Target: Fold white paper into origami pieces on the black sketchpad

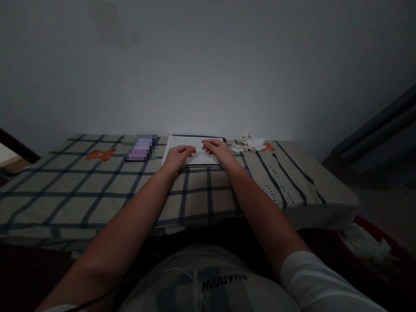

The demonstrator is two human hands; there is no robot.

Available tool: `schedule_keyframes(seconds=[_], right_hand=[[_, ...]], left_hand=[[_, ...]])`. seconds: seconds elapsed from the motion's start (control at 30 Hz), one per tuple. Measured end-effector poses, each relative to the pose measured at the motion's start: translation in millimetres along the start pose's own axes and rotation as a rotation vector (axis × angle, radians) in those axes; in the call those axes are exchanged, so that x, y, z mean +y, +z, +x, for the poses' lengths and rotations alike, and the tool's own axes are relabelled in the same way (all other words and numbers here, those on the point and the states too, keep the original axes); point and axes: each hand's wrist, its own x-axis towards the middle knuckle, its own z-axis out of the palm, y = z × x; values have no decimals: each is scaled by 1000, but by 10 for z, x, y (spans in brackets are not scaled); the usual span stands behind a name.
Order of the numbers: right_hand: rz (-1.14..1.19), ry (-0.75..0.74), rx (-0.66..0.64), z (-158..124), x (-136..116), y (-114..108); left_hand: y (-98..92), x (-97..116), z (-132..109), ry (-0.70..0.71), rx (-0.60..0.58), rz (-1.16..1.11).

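Note:
A white sheet or pad of paper (199,158) with a dark edge lies on the checked tablecloth. Over its left part is my left hand (179,156), thumb and fingers drawn together in a pinch. My right hand (217,149) hovers at the pad's right side, also pinching, its fingertips pointing toward the left hand's. A small gap separates the two hands. Whatever sits between the fingertips, if anything, is too small to make out against the white paper. Just right of my right hand lies a heap of torn or folded paper pieces (250,143).
A phone (140,148), its screen blurred out, lies left of the pad. The checked tablecloth (107,186) hangs over the table's front edge. A plain wall (208,78) rises directly behind. On the floor at lower right stands a red bin (367,223) with crumpled white stuff inside.

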Motion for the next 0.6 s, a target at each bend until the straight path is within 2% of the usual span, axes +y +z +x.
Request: schedule_keyframes(seconds=[0.1, 0.23, 0.43, 0.6], right_hand=[[-36, 15, -49, -28, -19, 37], [-72, -10, -83, -44, -14, 76], [-75, 12, -37, -35, -19, 73], [-46, 9, 12, -21, -20, 28]], left_hand=[[28, -28, 4, -57, 14, -111], [74, -62, -8, -93, -40, -178], [80, -37, -36, -104, -88, -191], [32, 29, -65, -68, -119, -76]])
